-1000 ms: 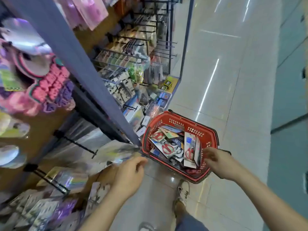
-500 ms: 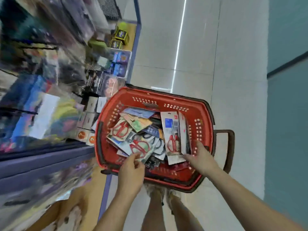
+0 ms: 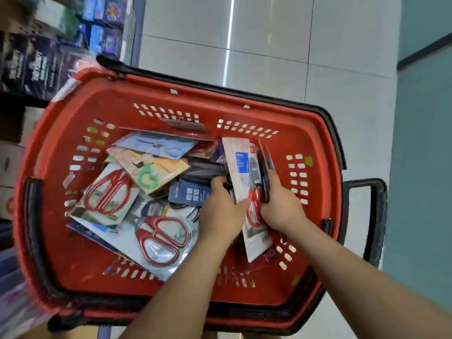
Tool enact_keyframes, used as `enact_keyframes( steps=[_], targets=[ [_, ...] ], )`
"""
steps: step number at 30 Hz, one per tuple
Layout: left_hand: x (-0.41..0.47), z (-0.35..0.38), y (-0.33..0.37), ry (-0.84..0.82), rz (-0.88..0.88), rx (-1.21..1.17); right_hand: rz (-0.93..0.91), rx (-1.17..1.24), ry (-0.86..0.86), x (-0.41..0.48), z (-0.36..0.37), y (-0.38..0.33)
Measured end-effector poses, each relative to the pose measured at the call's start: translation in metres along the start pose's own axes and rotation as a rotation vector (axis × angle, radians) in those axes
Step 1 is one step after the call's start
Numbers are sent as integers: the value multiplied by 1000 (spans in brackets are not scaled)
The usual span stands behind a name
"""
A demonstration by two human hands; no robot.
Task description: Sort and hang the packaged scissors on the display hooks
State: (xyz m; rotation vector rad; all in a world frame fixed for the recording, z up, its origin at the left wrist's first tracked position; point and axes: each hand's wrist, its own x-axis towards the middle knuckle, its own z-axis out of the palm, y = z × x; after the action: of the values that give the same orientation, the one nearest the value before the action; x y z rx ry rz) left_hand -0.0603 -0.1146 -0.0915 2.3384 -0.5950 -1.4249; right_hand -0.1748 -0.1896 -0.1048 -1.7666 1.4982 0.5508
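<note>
The tall white scissors pack [image 3: 241,167] stands on edge at the right of the red basket [image 3: 73,253], between my hands. My left hand [image 3: 220,214] curls round its left edge, thumb on its face. My right hand [image 3: 283,206] grips the dark pack [image 3: 265,165] just beside it.

I cannot see the fingertips of my left hand [image 3: 221,211], and the shelf boxes [image 3: 31,67] at left are blurred.
</note>
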Motion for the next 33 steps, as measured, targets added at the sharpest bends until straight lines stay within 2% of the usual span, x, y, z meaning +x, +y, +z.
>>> enact_keyframes(
  steps=[4,8,11,17,20,23,26,33],
  targets=[
    [-3,-15,5,67,27,-123,-61,159,-27,-34,-35,0],
    [-36,-51,-7,88,64,-349,-152,589,-102,-85,-65,-2],
    [-66,-81,-13,136,25,-481,-108,859,-166,-104,-76,-6],
    [-125,-138,5,291,104,-593,-43,922,-164,-117,-103,-24],
    [-159,-169,22,388,62,-781,-139,908,-160,-137,-135,-48],
    [-199,-194,55,325,3,-953,-275,882,-198,-169,-173,-82],
    [-239,-211,96,272,54,-912,-394,956,-219,-212,-208,-123],
    [-342,-255,170,428,162,-871,-490,975,-233,-312,-284,-186]
  ],
)
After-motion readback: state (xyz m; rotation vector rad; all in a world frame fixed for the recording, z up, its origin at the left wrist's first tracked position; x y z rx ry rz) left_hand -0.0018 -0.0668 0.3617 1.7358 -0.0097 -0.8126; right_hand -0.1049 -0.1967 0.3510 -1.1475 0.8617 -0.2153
